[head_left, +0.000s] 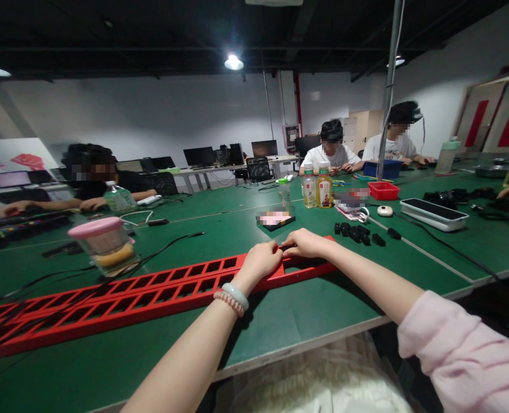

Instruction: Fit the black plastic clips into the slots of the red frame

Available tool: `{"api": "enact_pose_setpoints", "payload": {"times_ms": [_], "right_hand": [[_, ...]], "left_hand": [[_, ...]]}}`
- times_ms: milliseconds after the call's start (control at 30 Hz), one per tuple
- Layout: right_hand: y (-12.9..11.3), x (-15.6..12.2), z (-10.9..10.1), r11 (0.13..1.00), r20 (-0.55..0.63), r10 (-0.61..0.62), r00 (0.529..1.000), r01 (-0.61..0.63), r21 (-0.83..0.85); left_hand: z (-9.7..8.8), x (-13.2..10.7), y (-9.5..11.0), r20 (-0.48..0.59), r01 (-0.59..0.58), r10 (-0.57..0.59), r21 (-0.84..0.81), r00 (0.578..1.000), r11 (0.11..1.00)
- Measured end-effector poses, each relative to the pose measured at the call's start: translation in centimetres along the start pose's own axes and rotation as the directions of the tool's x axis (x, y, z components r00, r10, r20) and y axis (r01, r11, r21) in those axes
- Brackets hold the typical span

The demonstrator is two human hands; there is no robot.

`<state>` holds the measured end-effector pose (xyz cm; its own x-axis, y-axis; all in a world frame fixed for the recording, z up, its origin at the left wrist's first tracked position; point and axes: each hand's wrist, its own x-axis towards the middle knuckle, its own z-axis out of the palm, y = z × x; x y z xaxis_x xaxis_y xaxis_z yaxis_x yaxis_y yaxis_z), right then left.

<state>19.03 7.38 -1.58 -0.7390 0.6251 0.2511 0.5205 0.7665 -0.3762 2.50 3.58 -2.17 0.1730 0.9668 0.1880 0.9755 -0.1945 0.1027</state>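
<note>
A long red frame (186,287) with two rows of rectangular openings lies across the green table, running from the left edge to beneath my hands. My left hand (262,259), with bracelets at the wrist, rests over the frame near its right end, fingers curled inward. Close against it, my right hand (306,243) is bent over the far rail with fingertips pinched. A small dark bit shows between the two hands; its kind is hidden by the fingers. Several small black blocks (357,233) lie on the table beyond my right forearm.
A pink-lidded cup (104,244) stands behind the frame at left, with black cables around it. Farther off are two drink bottles (317,186), a red tray (384,190), a white-edged black device (434,213) and a small dark box (275,219). Other people sit around the table.
</note>
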Motion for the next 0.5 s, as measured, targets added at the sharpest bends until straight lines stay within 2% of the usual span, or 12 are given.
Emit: {"api": "enact_pose_setpoints", "payload": {"times_ms": [267,500], "right_hand": [[0.02,0.0,0.25,0.997,-0.014,-0.044,0.999,0.043,-0.061],[-0.4,-0.32,0.2,0.979,0.017,-0.091,0.996,0.093,-0.181]], "left_hand": [[0.03,-0.01,0.03,-0.004,-0.003,0.003,0.005,1.0,1.0],[-0.03,0.04,0.06,0.01,0.004,-0.004,0.003,1.0,1.0]]}}
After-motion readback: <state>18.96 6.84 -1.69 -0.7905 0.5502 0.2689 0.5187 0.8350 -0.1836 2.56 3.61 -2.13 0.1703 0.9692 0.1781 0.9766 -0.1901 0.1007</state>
